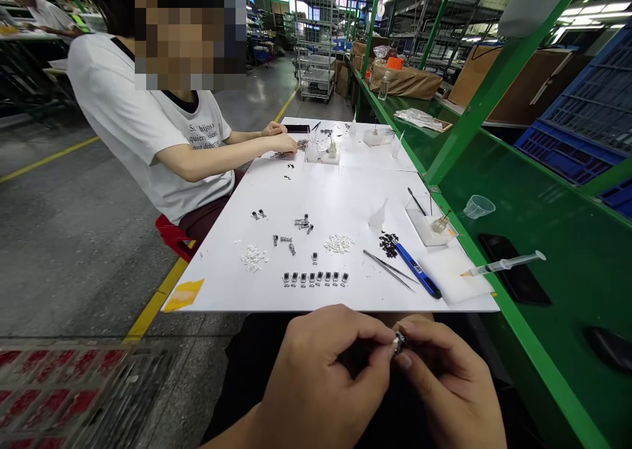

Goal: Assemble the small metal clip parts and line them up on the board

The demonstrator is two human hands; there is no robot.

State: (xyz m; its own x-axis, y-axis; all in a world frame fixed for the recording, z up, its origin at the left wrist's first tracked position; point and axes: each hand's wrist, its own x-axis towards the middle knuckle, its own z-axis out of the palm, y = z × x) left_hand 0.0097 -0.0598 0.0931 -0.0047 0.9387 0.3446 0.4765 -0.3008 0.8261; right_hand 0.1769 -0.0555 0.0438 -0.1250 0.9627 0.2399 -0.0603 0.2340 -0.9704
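In front of the table's near edge, my left hand (332, 370) and my right hand (447, 373) meet with thumbs and forefingers pinched. Between the fingertips is a small black-and-metal part (399, 341), mostly hidden, with a whitish bit showing at its left side. Similar small metal parts (312, 279) stand in a row just beyond my hands, with one more part (315, 258) behind them. Small white pieces (338, 243) lie in a heap, another white heap (253, 258) is farther left, and small black pieces (389, 245) are piled to the right.
Tweezers (390, 270), a blue utility knife (417, 270) and a syringe (503, 263) on a white pad (454, 278) lie at the right. A white dropper bottle (378, 214) stands behind. A co-worker (192, 126) works at the table's far left side.
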